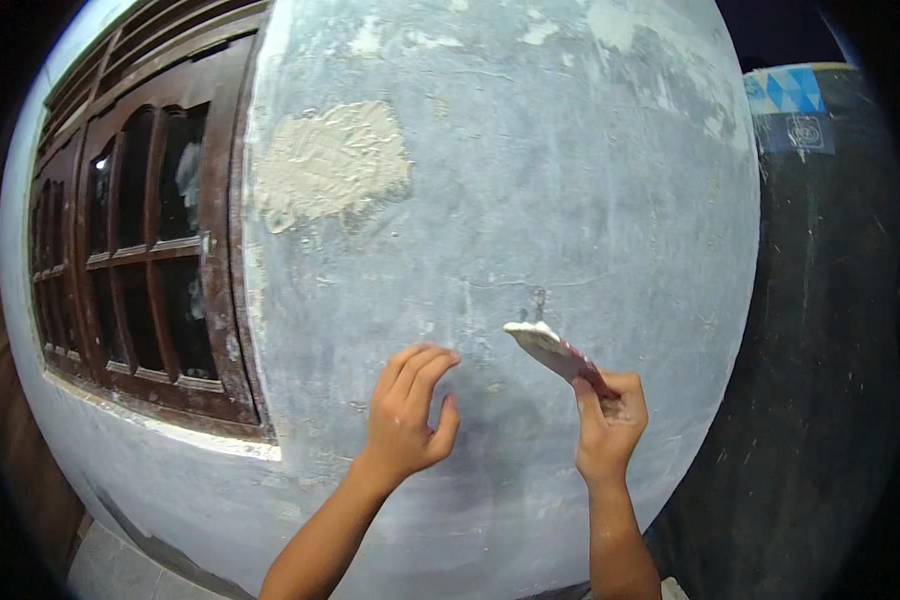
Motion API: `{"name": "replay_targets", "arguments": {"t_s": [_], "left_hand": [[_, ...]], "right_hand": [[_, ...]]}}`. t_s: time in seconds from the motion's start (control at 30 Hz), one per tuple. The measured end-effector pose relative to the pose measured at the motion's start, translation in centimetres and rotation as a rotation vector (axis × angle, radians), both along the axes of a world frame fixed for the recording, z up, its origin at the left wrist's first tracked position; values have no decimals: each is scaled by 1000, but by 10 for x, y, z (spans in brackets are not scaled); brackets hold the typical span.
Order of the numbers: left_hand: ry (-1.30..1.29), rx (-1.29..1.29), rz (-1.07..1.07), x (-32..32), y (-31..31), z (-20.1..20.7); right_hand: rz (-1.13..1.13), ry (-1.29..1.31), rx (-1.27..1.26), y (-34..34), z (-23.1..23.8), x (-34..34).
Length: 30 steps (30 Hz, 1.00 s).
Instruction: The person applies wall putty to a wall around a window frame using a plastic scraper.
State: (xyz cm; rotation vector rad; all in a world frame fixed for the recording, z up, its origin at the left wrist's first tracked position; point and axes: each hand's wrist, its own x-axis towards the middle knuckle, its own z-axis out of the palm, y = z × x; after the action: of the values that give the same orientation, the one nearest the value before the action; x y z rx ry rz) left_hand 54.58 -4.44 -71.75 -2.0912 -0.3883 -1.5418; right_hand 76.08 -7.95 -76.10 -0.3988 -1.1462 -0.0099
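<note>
Fingers of the right hand (610,430) pinch the scraper (550,352) by its near end, likely leaving its pasty edge free before the wall (490,220), while the left hand (406,412) curves empty, thumb apart.

Wall (590,210): blue-grey paint is looking matt, scuffed and patchy. Putty patch (340,160): cream paste is showing rough, ridged texture. Window frame (226,220): brown wood is appearing worn and white-spotted; panes (182,330) are looking glassy, smooth. Scraper (560,357): its edge is bearing lumpy, pale paste. Dark panel (830,330): surface is appearing scratched.
</note>
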Motion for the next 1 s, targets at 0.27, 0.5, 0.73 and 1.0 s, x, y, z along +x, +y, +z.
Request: {"name": "replay_targets", "arguments": {"t_s": [0.27, 0.5, 0.73, 1.0], "left_hand": [[-65, 138, 202, -46, 24, 50], [-81, 221, 194, -47, 51, 63], [-45, 259, 235, -52, 56, 58], [-38, 255, 212, -52, 56, 58]], "right_hand": [[489, 174, -43, 40, 117, -51], [620, 152, -46, 57, 215, -57], [594, 150, -126, 61, 246, -74], [492, 148, -227, 74, 254, -56]]}}
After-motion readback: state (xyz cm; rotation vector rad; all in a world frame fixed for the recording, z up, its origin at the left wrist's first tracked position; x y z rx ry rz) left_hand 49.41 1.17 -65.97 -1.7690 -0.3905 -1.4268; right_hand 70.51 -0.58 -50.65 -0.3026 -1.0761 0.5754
